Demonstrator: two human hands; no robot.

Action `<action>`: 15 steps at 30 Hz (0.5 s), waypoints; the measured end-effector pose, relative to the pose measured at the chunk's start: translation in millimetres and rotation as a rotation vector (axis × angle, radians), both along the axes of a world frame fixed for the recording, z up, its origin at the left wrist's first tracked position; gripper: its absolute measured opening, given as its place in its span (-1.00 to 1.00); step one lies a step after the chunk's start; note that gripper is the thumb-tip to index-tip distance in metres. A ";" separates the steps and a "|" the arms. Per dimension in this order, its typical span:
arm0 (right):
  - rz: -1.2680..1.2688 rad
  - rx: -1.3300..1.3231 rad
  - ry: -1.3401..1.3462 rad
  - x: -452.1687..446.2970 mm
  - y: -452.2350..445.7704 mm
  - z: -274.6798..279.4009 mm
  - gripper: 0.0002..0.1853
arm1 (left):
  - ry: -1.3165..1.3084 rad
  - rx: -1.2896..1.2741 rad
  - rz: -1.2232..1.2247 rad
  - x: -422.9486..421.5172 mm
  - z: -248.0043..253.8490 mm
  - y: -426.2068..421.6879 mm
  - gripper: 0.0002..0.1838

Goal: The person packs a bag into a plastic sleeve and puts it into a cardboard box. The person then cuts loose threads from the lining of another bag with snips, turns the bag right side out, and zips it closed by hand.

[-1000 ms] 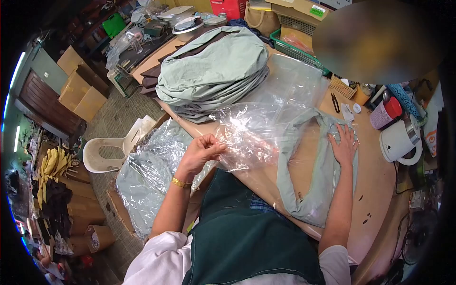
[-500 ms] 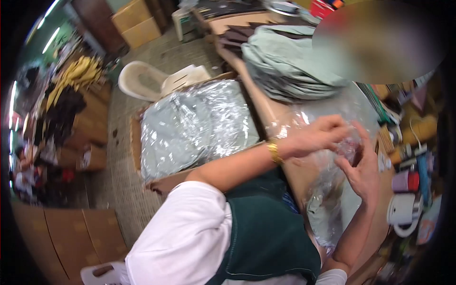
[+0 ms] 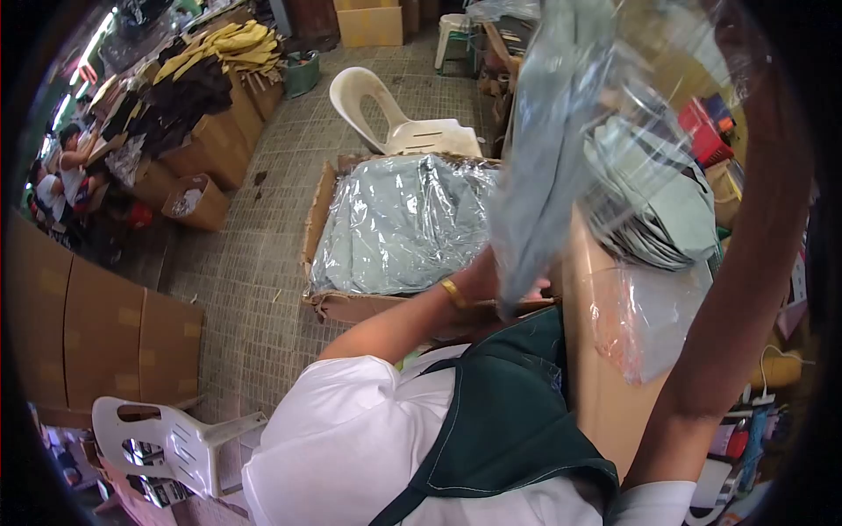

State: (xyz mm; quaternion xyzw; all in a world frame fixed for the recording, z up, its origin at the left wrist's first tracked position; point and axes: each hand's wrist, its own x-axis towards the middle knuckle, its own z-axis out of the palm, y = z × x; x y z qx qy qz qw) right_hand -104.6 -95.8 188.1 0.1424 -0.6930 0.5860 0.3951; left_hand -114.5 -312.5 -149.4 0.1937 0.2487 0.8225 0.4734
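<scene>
A folded grey garment point(image 3: 553, 131) in a clear plastic bag point(image 3: 645, 88) hangs upright before me, blurred by motion. My right arm is raised high at the right, and my right hand point(image 3: 744, 44), dark at the top edge, grips the end of the plastic. My left hand point(image 3: 482, 273), below a gold bracelet point(image 3: 454, 293), is at the garment's lower end. The garment covers most of that hand; a few fingertips show beyond it, so its grip is unclear. Beside it stands an open cardboard box point(image 3: 320, 219) holding bagged grey garments point(image 3: 399, 228).
On the table point(image 3: 605, 394) at right lie a pile of grey garments point(image 3: 658, 202) and flat clear bags point(image 3: 649, 324). White plastic chairs point(image 3: 430, 136) stand beyond the box and at lower left. Stacked cartons point(image 3: 101, 324) are on the left; people point(image 3: 74, 162) sit farther off.
The bagged garment has come up off the table, between me and the box. My right hand has risen to the top edge; my left has moved left and down. The view has turned leftward.
</scene>
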 end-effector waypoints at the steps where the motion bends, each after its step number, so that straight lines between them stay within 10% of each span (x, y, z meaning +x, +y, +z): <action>1: 0.032 -0.038 0.006 -5.9 1.2 2.7 -0.73 | -0.084 0.070 0.056 -20.0 -15.7 -17.1 -0.49; 4: 0.100 -0.138 -0.025 -13.3 11.7 -4.8 -0.72 | -0.222 0.111 0.464 -71.7 -42.5 -103.6 -0.60; 6: 0.139 -0.191 -0.106 -16.6 19.8 -29.9 -0.72 | -0.233 -0.306 0.816 -110.1 -32.2 -167.0 -0.77; 11: 0.410 -0.340 -0.587 -31.6 30.0 -212.1 -0.83 | -0.214 -0.176 0.756 -117.7 -56.0 -271.4 -0.95; 15: 0.064 -0.193 -1.221 -42.0 28.9 -342.7 -0.60 | 0.024 -1.014 0.713 -121.5 -158.4 -284.6 -0.81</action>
